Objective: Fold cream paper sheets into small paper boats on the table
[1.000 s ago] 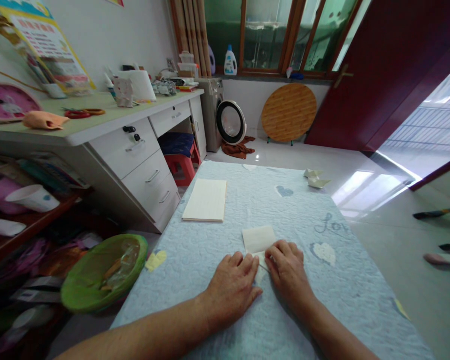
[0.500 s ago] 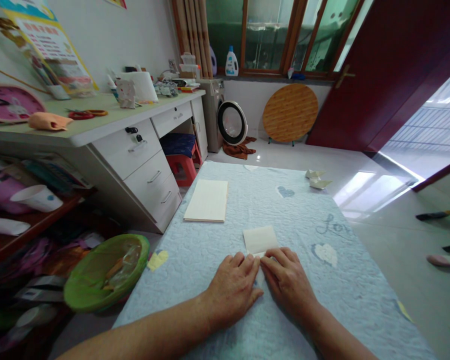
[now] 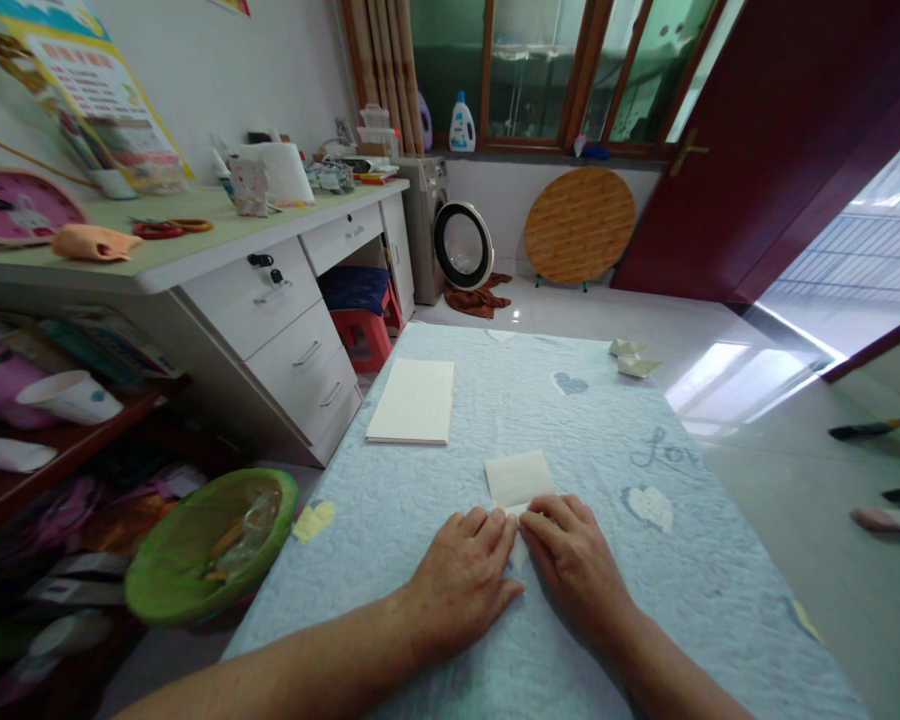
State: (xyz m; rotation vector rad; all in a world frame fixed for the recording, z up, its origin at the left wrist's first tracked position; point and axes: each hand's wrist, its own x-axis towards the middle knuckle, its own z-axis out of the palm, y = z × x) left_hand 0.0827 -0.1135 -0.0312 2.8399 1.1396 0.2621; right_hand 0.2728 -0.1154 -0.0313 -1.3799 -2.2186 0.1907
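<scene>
A small cream sheet of paper, folded along its near part, lies on the cloth-covered table. The fingertips of my left hand press on its near edge, with the thumb pointing right. From the other side, the bent fingers of my right hand pinch the same edge. My fingertips nearly meet and cover the near part of the paper. Farther back on the left rests a pad of blank paper. Folded paper pieces, shaped like small boats, stand at the far right corner.
Left of the table is a green basket with a plastic bag in it. A white desk with drawers runs along the left wall, a red stool under it. Beyond are an open washing machine door and a round wooden tabletop.
Both hands stay at the paper's near edge, almost unmoved. The whole view has shifted very slightly.
</scene>
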